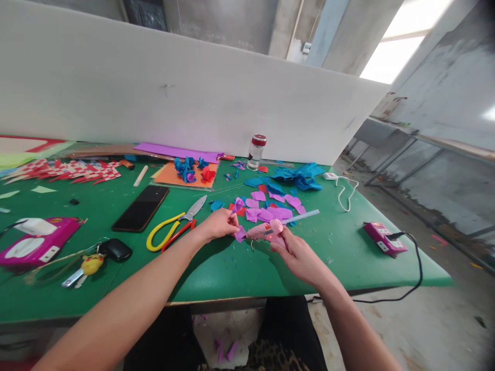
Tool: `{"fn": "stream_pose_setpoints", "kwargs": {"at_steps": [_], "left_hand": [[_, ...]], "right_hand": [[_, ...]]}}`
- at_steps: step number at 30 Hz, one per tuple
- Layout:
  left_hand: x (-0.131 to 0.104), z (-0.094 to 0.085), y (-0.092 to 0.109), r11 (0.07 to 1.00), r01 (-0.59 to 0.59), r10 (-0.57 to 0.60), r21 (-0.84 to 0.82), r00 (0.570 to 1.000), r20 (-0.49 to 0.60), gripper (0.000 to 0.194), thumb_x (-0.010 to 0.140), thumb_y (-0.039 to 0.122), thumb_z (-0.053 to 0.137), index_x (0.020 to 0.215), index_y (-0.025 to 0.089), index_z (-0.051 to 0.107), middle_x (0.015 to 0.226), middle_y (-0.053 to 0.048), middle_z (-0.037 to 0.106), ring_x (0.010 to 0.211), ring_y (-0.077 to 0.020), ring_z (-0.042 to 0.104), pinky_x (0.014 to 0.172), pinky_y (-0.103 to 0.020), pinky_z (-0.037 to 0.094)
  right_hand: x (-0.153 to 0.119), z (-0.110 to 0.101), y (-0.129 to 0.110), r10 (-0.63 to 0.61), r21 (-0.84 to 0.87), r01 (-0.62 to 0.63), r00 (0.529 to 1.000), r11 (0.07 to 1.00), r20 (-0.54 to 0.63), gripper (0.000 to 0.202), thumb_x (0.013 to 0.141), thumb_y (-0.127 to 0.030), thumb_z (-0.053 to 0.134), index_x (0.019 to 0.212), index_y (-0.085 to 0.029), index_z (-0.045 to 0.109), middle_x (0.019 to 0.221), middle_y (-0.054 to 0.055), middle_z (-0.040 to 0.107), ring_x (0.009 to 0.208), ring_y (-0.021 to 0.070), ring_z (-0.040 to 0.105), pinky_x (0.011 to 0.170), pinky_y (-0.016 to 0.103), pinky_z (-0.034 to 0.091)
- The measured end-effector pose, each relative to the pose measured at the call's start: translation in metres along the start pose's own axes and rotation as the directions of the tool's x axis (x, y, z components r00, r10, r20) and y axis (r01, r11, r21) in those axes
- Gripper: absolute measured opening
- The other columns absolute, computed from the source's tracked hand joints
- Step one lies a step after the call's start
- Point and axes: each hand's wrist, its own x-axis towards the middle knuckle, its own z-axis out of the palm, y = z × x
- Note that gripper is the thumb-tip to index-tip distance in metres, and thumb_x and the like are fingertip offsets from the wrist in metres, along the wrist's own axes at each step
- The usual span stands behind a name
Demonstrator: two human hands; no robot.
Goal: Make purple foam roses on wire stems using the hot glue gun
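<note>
My right hand (296, 251) is wrapped round a pink hot glue gun (266, 232), and a clear glue stick (303, 217) juts out of its back end. The gun's nozzle points left, at or very near a small purple paper petal (240, 234). That petal is pinched in the fingers of my left hand (220, 225). Just above those fingers a curled purple piece (237, 205) shows; whether it is joined to the petal I cannot tell. Loose purple petals (279, 212) lie beyond the gun, mixed with red and blue ones.
Scissors (176, 226), a phone (141, 208), keys (91, 265) and a purple power strip (38, 242) lie to the left. Finished-looking paper flowers (189, 170) rest on an orange sheet. A glass jar (256, 152) stands by the white board (193, 93). Another power strip (384, 238) sits right.
</note>
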Motion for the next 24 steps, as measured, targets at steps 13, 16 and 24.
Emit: {"fn": "stream_pose_setpoints", "kwargs": {"at_steps": [13,16,24], "left_hand": [[-0.0006,-0.0007,0.0013,1.0,-0.006,0.006,-0.014,1.0,0.021,0.005,0.059,0.02,0.061,0.061,0.016,0.062,0.058,-0.001,0.064,0.061,-0.0174,0.06,0.058,-0.026,0.042],[0.0,-0.0008,0.0003,1.0,-0.01,0.01,-0.015,1.0,0.025,0.005,0.059,0.021,0.061,0.061,0.016,0.062,0.058,-0.001,0.065,0.061,-0.0174,0.06,0.058,-0.026,0.043],[0.0016,-0.0004,-0.0021,1.0,-0.011,0.011,-0.017,1.0,0.028,0.004,0.059,0.02,0.062,0.06,0.016,0.061,0.057,-0.001,0.064,0.061,-0.0172,0.06,0.057,-0.026,0.043]], "right_hand": [[0.0028,-0.0022,0.001,0.039,-0.036,-0.039,0.999,0.999,0.015,0.036,0.094,-0.035,0.038,0.125,-0.018,0.047,0.097,0.01,0.068,0.084,0.0247,0.064,0.071,0.032,0.044],[0.0028,-0.0024,0.002,0.038,-0.021,-0.038,0.999,0.999,0.015,0.038,0.095,-0.035,0.037,0.127,-0.018,0.046,0.097,0.01,0.068,0.086,0.0248,0.064,0.073,0.033,0.045],[0.0021,-0.0025,0.001,0.025,-0.056,-0.026,1.0,0.998,-0.012,0.038,0.094,-0.035,0.037,0.129,-0.019,0.045,0.093,0.009,0.068,0.079,0.0239,0.063,0.069,0.031,0.044]]}}
